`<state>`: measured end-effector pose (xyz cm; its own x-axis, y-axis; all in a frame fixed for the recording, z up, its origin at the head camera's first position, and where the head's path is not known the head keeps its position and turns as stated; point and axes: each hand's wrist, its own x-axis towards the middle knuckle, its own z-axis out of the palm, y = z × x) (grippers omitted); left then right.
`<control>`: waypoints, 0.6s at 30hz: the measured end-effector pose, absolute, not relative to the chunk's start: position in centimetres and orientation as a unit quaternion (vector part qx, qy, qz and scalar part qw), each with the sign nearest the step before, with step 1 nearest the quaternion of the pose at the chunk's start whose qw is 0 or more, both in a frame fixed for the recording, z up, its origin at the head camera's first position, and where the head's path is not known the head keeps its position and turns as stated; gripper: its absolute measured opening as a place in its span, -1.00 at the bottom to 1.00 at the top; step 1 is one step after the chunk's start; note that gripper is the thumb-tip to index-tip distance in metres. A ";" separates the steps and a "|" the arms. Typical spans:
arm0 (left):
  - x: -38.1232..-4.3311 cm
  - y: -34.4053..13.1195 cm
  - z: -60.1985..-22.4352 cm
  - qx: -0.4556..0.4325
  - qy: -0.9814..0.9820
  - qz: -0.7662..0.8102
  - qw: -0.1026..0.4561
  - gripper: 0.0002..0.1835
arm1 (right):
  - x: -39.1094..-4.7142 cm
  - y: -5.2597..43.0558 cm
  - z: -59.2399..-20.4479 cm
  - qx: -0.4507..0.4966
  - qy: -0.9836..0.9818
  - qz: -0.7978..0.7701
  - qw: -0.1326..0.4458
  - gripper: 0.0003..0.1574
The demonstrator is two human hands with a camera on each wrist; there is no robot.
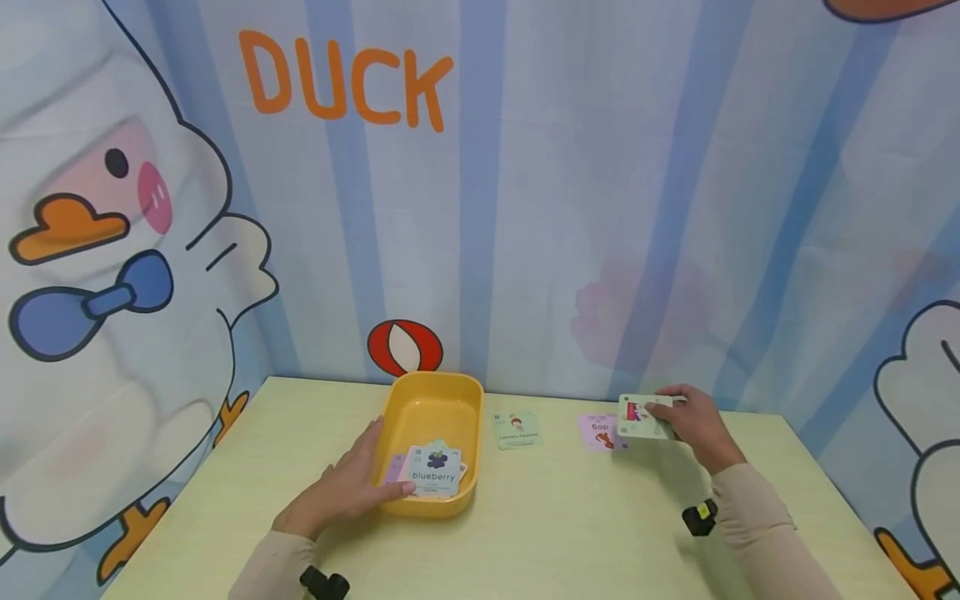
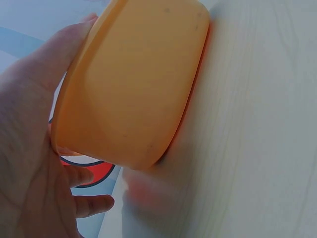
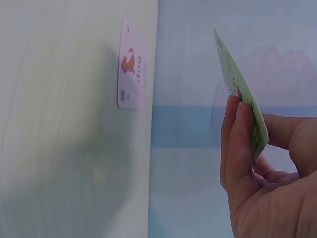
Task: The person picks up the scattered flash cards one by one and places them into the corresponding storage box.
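Observation:
A yellow plastic tray [image 1: 429, 507] stands at the table's left middle with several cards inside, a blueberry card [image 1: 433, 473] on top. My left hand [image 1: 348, 479] holds its left side, thumb across the near rim; the wrist view shows the tray's outer wall [image 2: 133, 84] against the palm. Farther right, my right hand [image 1: 697, 429] pinches a pale green card [image 1: 637, 427] between thumb and fingers, raised above the table. In the right wrist view this card [image 3: 242, 89] is seen nearly edge-on. A purple dog card [image 1: 597, 435] lies beside it, partly covered in the head view.
A green card with a small figure [image 1: 516, 431] lies flat right of the tray. The pale wooden table [image 1: 555, 533] ends at a cloth backdrop [image 1: 555, 208] printed with ducks and blue stripes. Black wrist cameras [image 1: 701, 517] are strapped on both sleeves.

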<state>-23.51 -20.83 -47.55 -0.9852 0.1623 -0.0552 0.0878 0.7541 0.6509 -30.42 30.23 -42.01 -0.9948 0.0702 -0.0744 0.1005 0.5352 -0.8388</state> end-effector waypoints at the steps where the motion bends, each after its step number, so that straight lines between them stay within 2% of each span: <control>1: -23.5 -20.8 -47.5 0.065 0.935 0.343 0.056 0.34 | -30.3 30.1 -41.8 0.047 0.877 -0.479 0.014 -0.34; 18: -23.6 -20.8 -47.6 0.055 0.935 0.345 0.059 0.35 | -29.1 26.9 -39.6 0.009 0.866 -0.499 0.000 -0.37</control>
